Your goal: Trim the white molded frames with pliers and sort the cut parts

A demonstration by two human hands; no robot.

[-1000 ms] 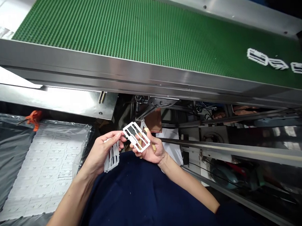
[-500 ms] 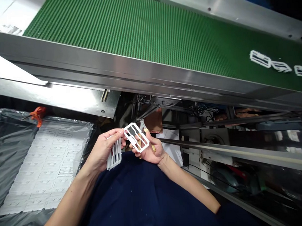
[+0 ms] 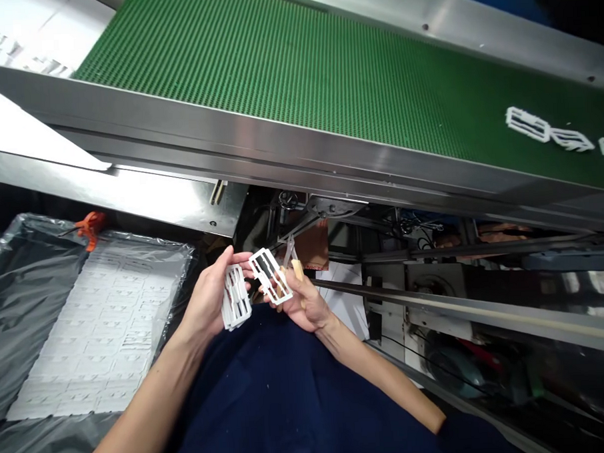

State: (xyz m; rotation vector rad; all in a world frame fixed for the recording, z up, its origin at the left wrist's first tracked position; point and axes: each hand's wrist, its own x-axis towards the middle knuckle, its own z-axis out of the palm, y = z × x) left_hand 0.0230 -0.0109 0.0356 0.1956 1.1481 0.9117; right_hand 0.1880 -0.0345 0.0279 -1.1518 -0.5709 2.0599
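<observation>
My left hand (image 3: 209, 294) is wrapped around a small stack of white plastic frames (image 3: 236, 299), its thumb raised and the slotted faces turned towards me. Just to the right, my right hand (image 3: 311, 307) pinches a single white slotted frame (image 3: 284, 298) at its right edge, tilted. The same hand also keeps a pair of nippers (image 3: 298, 269) in its palm; their yellow handles show and the metal jaws point upward. My left fingertips come close to the single frame's left edge; whether they touch it I cannot tell.
A green conveyor belt (image 3: 275, 61) with a metal side rail (image 3: 257, 118) runs across the top, carrying several white frames (image 3: 528, 124) at right. At left, a plastic-lined bin (image 3: 16, 319) holds rows of white pieces (image 3: 94, 342), with an orange clamp (image 3: 90, 229) on its rim. Machinery stands at right.
My left thumb has lifted away from the single frame, and the stack has turned to face me more. The single frame has tilted in my right hand. The whole view has shifted slightly.
</observation>
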